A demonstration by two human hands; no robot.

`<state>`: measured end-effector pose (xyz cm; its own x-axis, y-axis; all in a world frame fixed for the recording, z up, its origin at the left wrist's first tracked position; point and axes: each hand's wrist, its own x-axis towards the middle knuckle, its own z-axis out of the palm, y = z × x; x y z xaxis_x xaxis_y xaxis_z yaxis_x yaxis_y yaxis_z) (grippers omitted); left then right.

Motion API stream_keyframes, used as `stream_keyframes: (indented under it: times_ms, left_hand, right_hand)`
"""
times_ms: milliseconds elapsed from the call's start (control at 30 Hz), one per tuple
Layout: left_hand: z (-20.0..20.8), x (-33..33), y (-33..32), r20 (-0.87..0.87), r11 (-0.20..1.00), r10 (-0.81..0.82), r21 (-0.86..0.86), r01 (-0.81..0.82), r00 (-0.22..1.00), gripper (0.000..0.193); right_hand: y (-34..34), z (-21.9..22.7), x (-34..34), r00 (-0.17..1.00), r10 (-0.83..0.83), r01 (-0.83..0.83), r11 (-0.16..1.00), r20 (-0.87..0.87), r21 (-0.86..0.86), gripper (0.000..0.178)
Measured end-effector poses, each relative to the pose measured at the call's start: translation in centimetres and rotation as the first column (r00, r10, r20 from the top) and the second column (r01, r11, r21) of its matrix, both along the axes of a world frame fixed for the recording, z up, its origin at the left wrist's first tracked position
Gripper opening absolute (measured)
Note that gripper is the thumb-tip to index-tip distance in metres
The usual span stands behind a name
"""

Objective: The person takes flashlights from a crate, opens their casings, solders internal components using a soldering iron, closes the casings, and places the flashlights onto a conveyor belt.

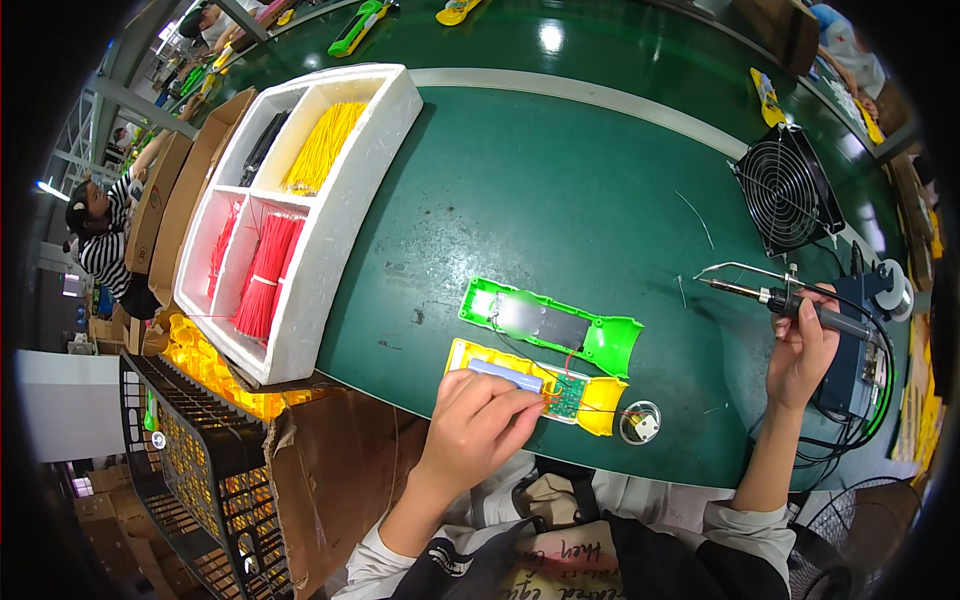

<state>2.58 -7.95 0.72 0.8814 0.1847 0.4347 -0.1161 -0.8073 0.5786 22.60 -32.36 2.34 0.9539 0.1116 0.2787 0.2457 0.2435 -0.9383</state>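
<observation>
My left hand (482,428) is closed over the near side of a yellow plastic housing half (604,408), its fingertips pinched on a thin red wire (550,398) beside a small green circuit board (567,396). A blue cylindrical battery (505,374) lies in that housing, partly behind my fingers. Just beyond it sits a green housing half (612,340) with a dark panel, joined by thin wires. A round clear lamp piece (641,423) hangs on wires at the yellow half's right end. My right hand (803,350) grips a soldering iron (830,316), tip raised leftward above the bench.
At left stands a white foam box (345,230) with bundles of yellow, red and black wires. A black fan (788,190), a blue soldering station (848,370) and a solder spool (894,290) stand at right. Lower left is a black crate (200,470). Co-workers sit beyond.
</observation>
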Motion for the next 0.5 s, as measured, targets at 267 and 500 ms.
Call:
stream_keyframes:
  times_ms: [267, 500]
  left_hand:
    - [-0.38, -0.01, -0.08, 0.025, 1.0, 0.005, -0.012, -0.005, 1.0, 0.016]
    - [-0.21, -0.1, 0.05, 0.021, 1.0, 0.008, -0.028, -0.007, 1.0, 0.018]
  right_hand:
    - [0.2, 0.19, -0.14, 1.0, -0.031, 0.031, 0.999, -0.003, -0.013, 0.02]
    - [0.33, 0.54, -0.64, 1.0, 0.001, -0.001, 1.0, -0.023, 0.003, 0.019]
